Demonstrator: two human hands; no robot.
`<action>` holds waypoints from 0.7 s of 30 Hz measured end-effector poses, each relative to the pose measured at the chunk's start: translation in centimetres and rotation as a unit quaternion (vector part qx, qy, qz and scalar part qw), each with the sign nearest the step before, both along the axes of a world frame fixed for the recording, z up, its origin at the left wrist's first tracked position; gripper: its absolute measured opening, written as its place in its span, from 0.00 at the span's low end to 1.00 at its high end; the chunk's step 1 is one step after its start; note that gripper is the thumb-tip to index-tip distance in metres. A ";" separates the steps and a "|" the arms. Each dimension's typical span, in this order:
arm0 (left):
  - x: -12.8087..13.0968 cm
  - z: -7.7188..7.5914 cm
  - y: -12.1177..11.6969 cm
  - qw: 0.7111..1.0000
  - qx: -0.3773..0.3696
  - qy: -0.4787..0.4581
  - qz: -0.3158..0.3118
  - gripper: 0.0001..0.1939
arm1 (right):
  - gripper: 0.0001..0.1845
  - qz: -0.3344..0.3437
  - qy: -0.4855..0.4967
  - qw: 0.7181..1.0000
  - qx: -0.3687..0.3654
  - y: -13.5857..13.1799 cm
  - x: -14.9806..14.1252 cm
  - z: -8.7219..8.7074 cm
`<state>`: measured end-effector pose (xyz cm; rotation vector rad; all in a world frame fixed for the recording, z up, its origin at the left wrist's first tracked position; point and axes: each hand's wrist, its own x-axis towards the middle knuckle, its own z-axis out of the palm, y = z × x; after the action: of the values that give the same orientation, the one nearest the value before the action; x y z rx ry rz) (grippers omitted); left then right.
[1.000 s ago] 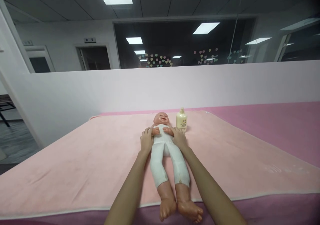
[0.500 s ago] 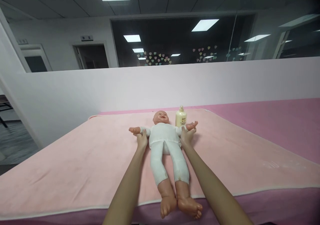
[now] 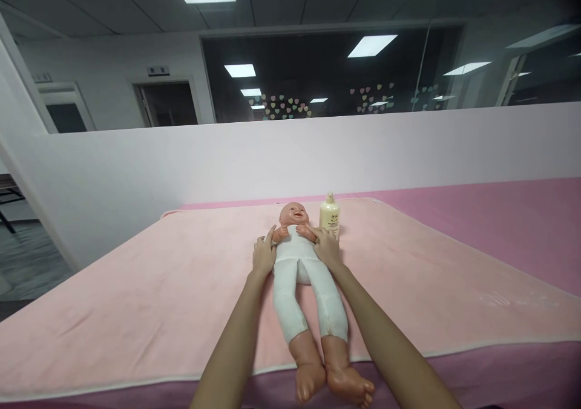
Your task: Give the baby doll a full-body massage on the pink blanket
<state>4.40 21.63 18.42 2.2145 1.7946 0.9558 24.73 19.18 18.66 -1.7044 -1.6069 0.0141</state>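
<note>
A baby doll (image 3: 299,276) in a white suit lies on its back on a pale pink towel (image 3: 136,300), head away from me, bare feet at the near edge. My left hand (image 3: 264,255) grips the doll's arm on the left side. My right hand (image 3: 325,247) grips the other arm. Both doll arms are folded in over its chest, the small hands meeting below the chin. A cream pump bottle (image 3: 329,215) stands upright just right of the doll's head, close to my right hand.
The towel covers a darker pink surface (image 3: 499,227) that runs on to the right. A low white partition wall (image 3: 181,161) rises behind it, with a dark glass window above. An open floor area lies at far left.
One second ago the doll's arms were folded on its chest; half a second ago my hands had spread them out sideways; now my hands have brought them back together over the chest.
</note>
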 end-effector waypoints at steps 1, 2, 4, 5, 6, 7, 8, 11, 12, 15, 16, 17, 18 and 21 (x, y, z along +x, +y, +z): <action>0.0 0.2 -0.1 1.000 -0.006 0.019 0.000 0.30 | 0.36 0.004 -0.009 1.000 -0.007 -0.1 -0.1 0.1; 0.0 0.3 -0.2 0.999 -0.011 0.033 -0.001 0.31 | 0.36 0.005 -0.010 1.000 -0.010 -0.1 -0.1 0.1; 0.0 0.3 -0.3 0.999 -0.010 0.049 -0.004 0.31 | 0.36 0.008 -0.005 1.000 -0.007 -0.2 -0.1 0.1; -0.1 0.3 -0.2 0.999 -0.008 0.052 -0.007 0.30 | 0.35 0.011 -0.004 1.000 -0.005 -0.2 -0.1 0.1; -0.1 0.3 -0.2 0.999 -0.004 0.053 -0.011 0.30 | 0.35 0.016 -0.004 1.000 -0.002 -0.2 0.0 0.1; -0.1 0.2 -0.1 0.999 0.000 0.052 -0.016 0.30 | 0.35 0.022 -0.004 1.000 0.001 -0.1 0.0 0.1; -0.2 0.1 0.0 0.998 0.006 0.050 -0.021 0.31 | 0.35 0.028 -0.003 1.000 0.003 -0.1 0.0 0.1; -0.3 -0.4 0.4 0.998 0.028 0.022 -0.058 0.31 | 0.34 0.045 0.018 0.999 0.010 0.0 -0.1 -0.1; -0.4 -0.7 0.6 0.996 0.032 -0.001 -0.078 0.31 | 0.33 0.047 0.036 0.998 0.021 0.0 -0.1 -0.2; -0.5 -1.5 1.2 0.983 0.036 -0.115 -0.136 0.31 | 0.33 0.037 0.146 0.985 0.080 0.1 -0.1 -0.8; -0.5 -1.7 1.4 0.976 0.041 -0.159 -0.142 0.31 | 0.34 0.020 0.200 0.975 0.098 0.2 0.0 -0.9; -0.6 -1.9 1.6 0.968 0.050 -0.204 -0.139 0.32 | 0.34 -0.006 0.258 0.960 0.109 0.3 0.1 -1.1; -0.6 -2.2 1.8 0.958 0.059 -0.249 -0.126 0.33 | 0.36 -0.038 0.315 0.941 0.113 0.4 0.3 -1.3; -1.0 -2.6 2.5 0.923 0.072 -0.370 -0.076 0.36 | 0.42 -0.141 0.478 0.862 0.094 0.9 1.1 -1.5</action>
<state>3.44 24.09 15.86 1.6610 1.2131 1.6373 25.80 20.13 17.17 -1.3965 -0.5904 0.4694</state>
